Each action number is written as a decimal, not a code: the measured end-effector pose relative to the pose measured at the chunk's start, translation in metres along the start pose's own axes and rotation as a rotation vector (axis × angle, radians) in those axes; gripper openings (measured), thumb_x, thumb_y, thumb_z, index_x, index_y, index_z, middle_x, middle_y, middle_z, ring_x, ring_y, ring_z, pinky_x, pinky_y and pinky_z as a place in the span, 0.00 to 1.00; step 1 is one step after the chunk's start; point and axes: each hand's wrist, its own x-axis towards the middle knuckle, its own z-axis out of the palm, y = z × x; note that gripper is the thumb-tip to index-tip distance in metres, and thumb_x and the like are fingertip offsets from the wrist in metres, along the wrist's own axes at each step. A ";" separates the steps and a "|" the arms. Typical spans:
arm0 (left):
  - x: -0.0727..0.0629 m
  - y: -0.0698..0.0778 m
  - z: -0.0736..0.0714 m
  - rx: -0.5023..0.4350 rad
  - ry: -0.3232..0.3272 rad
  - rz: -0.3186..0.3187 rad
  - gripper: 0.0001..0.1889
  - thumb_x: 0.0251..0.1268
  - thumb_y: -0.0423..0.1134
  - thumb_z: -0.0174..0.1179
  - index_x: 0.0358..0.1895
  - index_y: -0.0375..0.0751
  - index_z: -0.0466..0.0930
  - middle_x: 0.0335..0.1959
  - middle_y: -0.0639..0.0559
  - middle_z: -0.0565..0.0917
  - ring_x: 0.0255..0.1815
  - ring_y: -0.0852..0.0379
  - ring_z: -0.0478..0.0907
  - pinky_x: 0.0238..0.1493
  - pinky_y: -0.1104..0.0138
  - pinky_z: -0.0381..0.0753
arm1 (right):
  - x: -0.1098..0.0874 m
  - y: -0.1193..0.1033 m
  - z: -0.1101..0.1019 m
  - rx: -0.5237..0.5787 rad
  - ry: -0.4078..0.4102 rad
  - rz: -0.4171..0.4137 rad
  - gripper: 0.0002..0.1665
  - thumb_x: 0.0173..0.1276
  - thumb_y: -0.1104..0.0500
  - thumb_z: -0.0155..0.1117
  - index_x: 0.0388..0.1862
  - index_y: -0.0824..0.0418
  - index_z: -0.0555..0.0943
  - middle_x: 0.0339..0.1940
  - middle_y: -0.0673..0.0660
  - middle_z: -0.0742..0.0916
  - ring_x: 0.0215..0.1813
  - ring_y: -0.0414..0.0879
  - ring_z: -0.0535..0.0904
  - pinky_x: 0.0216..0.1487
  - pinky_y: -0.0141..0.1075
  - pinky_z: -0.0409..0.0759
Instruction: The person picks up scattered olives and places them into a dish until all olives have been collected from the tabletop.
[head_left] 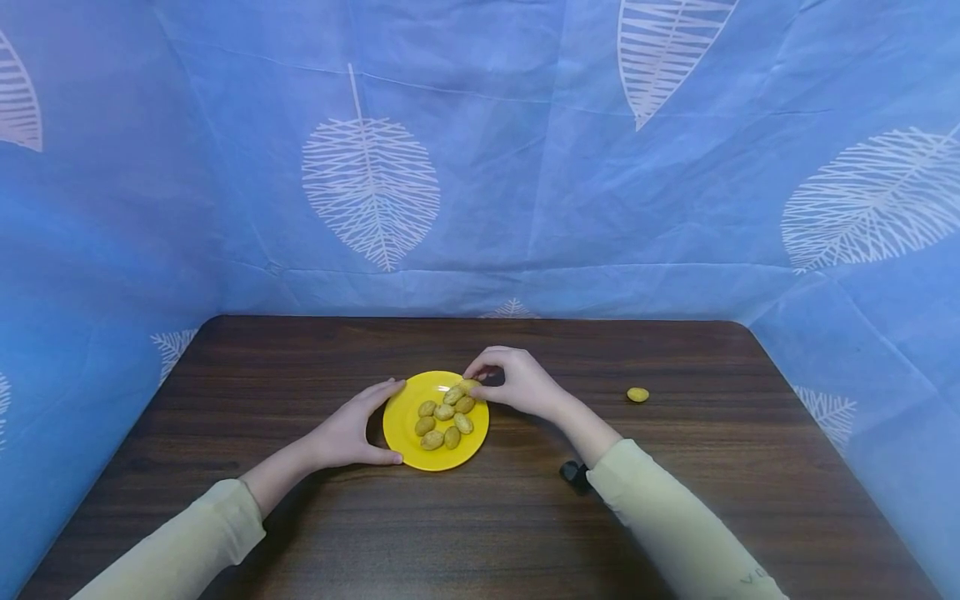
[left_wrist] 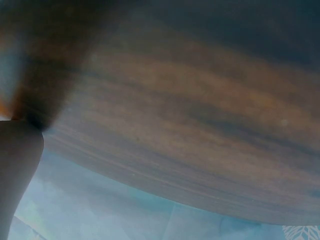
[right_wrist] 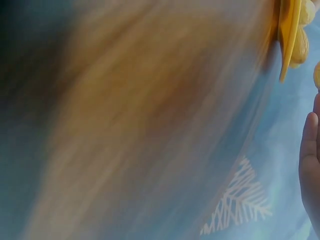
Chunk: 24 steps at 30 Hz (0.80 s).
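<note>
A round yellow plate (head_left: 405, 417) lies on the table, bearing several small oval yellow-green fruits (head_left: 432, 440), some speckled brown. My left hand (head_left: 347, 432) holds the plate's left side, thumb at the near rim and fingers at the far rim. At the plate's upper right, my right hand (head_left: 521, 385) pinches one small yellow fruit (head_left: 470, 387) between thumb and fingers. In the right wrist view a yellow fruit (right_wrist: 317, 75) shows above the fingertips, apart from the plate edge (right_wrist: 290, 40). The left wrist view shows only part of the left hand (left_wrist: 17, 165).
One more yellow fruit (head_left: 637, 394) lies alone on the dark wooden table (head_left: 337, 533), to the right. A small black object (head_left: 574, 477) shows beside the right sleeve, partly hidden. Blue cloth (head_left: 487, 192) with white leaf prints hangs behind and along the sides.
</note>
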 end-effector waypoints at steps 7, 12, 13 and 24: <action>0.001 -0.001 -0.001 0.003 -0.001 0.005 0.57 0.55 0.51 0.81 0.83 0.33 0.58 0.84 0.29 0.60 0.84 0.27 0.56 0.77 0.29 0.63 | 0.017 -0.007 0.011 0.006 -0.009 -0.003 0.12 0.71 0.59 0.76 0.51 0.58 0.90 0.48 0.54 0.91 0.50 0.49 0.85 0.59 0.42 0.87; 0.001 -0.002 -0.001 0.009 -0.003 0.020 0.57 0.55 0.51 0.81 0.83 0.32 0.58 0.83 0.29 0.61 0.84 0.27 0.57 0.77 0.29 0.63 | 0.028 -0.009 0.017 0.001 -0.040 -0.002 0.13 0.72 0.59 0.75 0.53 0.59 0.89 0.49 0.55 0.91 0.51 0.49 0.85 0.59 0.39 0.86; 0.001 -0.002 -0.001 0.008 -0.004 0.021 0.57 0.56 0.51 0.81 0.83 0.32 0.58 0.83 0.29 0.61 0.84 0.27 0.57 0.77 0.29 0.63 | 0.030 -0.010 0.019 -0.001 -0.049 0.002 0.13 0.72 0.59 0.74 0.53 0.59 0.89 0.50 0.56 0.91 0.51 0.49 0.85 0.59 0.39 0.86; 0.001 -0.002 -0.002 0.003 -0.005 0.036 0.57 0.56 0.51 0.81 0.83 0.32 0.57 0.83 0.28 0.61 0.84 0.26 0.57 0.77 0.29 0.62 | 0.045 -0.013 0.031 -0.033 -0.111 0.009 0.10 0.73 0.58 0.74 0.51 0.58 0.90 0.50 0.54 0.91 0.49 0.44 0.85 0.58 0.35 0.86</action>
